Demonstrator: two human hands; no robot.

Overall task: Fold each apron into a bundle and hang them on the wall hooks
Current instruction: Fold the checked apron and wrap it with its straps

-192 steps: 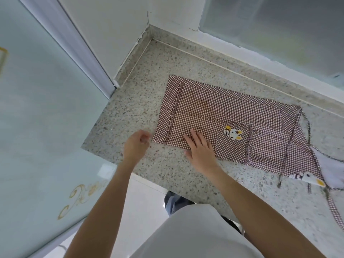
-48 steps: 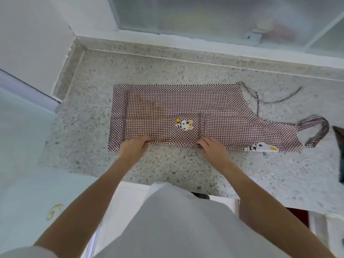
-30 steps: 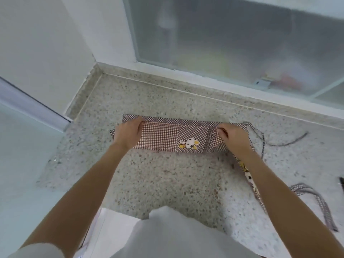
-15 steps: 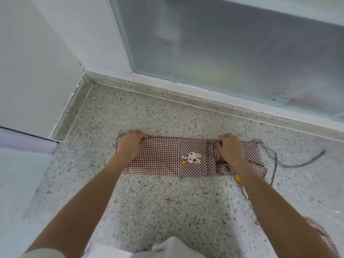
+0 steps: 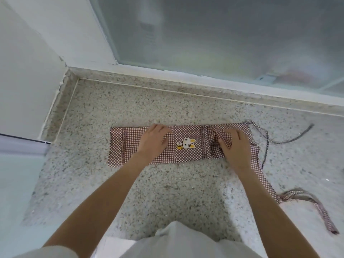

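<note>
The apron (image 5: 188, 144) lay folded into a long narrow strip on the counter (image 5: 167, 187), at about twelve o'clock from the person. The left hand (image 5: 154, 142) rested flat on it, fingers spread. The right hand (image 5: 235, 146) bunched cloth at the three o'clock end, fingers curled into it. The lengthwise fold looked finished; next would likely come rolling the strip into a bundle, with the loose straps (image 5: 264, 138) gathered in.
</note>
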